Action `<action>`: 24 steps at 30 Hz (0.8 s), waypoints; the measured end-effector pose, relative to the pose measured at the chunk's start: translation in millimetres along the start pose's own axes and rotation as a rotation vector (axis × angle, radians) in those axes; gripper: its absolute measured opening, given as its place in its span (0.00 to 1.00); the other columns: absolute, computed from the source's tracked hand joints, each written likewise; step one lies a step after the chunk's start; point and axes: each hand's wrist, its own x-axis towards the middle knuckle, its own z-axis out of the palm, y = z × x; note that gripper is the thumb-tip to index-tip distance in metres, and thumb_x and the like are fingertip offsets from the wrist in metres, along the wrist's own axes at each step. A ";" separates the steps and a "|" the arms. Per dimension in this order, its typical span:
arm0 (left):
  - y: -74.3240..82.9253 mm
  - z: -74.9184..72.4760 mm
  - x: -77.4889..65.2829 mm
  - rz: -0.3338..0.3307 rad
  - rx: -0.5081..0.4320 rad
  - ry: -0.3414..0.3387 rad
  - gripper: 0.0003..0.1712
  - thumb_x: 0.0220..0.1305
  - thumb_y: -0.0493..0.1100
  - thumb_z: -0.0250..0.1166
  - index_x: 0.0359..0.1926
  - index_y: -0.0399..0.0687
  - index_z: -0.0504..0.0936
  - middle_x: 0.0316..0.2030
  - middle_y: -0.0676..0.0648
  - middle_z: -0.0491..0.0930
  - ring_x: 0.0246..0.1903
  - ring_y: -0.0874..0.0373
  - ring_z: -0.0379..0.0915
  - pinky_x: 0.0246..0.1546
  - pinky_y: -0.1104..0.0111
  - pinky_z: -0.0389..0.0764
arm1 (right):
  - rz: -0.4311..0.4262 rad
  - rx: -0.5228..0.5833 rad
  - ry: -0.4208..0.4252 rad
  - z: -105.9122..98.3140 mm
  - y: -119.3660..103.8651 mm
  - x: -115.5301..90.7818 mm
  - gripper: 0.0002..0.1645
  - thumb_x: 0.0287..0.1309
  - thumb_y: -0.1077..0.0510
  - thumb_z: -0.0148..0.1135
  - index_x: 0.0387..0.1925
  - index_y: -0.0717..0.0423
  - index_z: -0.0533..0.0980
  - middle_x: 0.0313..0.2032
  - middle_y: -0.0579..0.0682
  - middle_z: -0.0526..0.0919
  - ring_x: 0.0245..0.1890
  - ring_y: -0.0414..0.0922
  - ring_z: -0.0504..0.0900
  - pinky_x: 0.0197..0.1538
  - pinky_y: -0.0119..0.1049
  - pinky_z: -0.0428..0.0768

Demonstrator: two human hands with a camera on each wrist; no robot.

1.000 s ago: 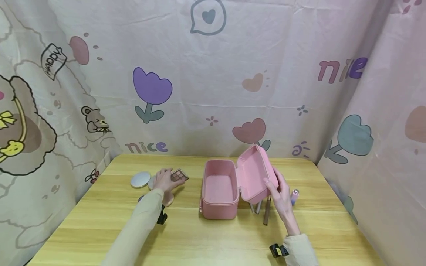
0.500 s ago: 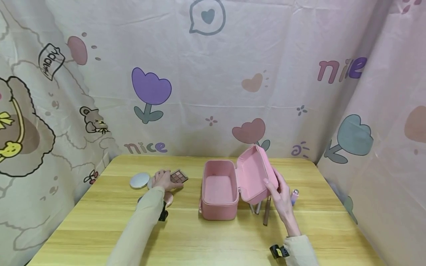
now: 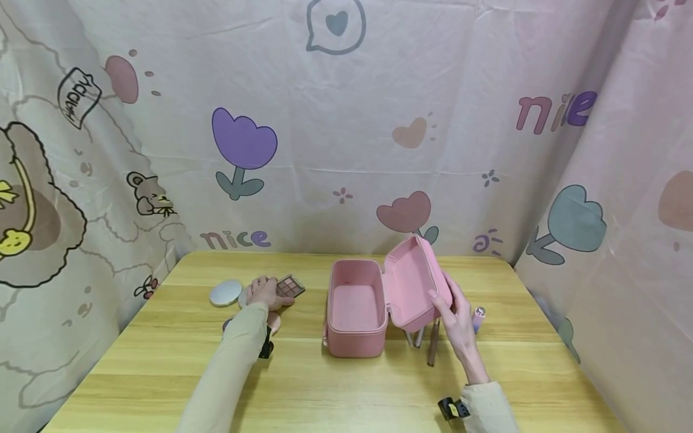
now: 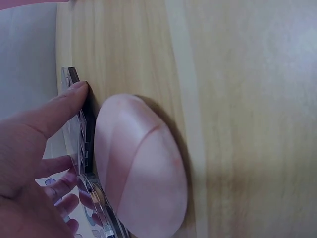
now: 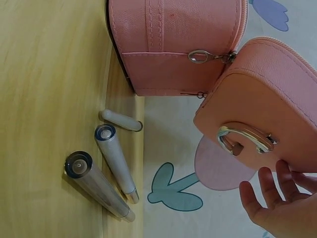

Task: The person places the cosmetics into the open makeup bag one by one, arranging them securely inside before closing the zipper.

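My left hand [image 3: 263,293] pinches an eyeshadow palette [image 3: 290,287] with brown shades, low at the table. In the left wrist view the thumb presses one edge of it and the fingers reach round the far side. A pale pink powder puff [image 4: 143,168] lies beside that hand, and a clear-rimmed round compact [image 4: 106,208] touches the palette's end. My right hand [image 3: 460,313] holds the raised lid [image 3: 414,288] of a pink makeup case [image 3: 357,344], thumb over its rim. The lid's outside shows a gold-toned handle [image 5: 245,136].
A round silvery compact [image 3: 225,293] lies at the far left. Several slim cosmetic tubes [image 5: 101,191] lie under and beside the lid. Right of my right hand stands a pink-to-blue tube [image 3: 479,319]. A patterned curtain [image 3: 325,150] rises behind the table.
My left hand has moved slightly left and down with the palette, which now lies flatter and nearer the table. My right hand and the lid have stayed put.
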 end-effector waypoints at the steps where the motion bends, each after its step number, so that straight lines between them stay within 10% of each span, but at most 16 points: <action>1: -0.2 -0.2 0.1 0.001 0.006 0.002 0.41 0.59 0.56 0.71 0.62 0.30 0.69 0.60 0.25 0.66 0.61 0.30 0.57 0.66 0.39 0.59 | 0.000 -0.001 0.001 0.1 0.0 -0.1 0.37 0.68 0.60 0.55 0.75 0.61 0.59 0.66 0.69 0.70 0.48 0.26 0.78 0.47 0.21 0.82; 24: 23.0 -17.0 -17.6 0.191 -0.251 0.049 0.47 0.56 0.48 0.75 0.69 0.26 0.65 0.63 0.25 0.65 0.63 0.31 0.60 0.67 0.38 0.67 | -0.003 0.013 -0.002 -0.4 0.3 -0.4 0.37 0.68 0.61 0.54 0.76 0.62 0.58 0.66 0.70 0.69 0.47 0.26 0.78 0.47 0.21 0.82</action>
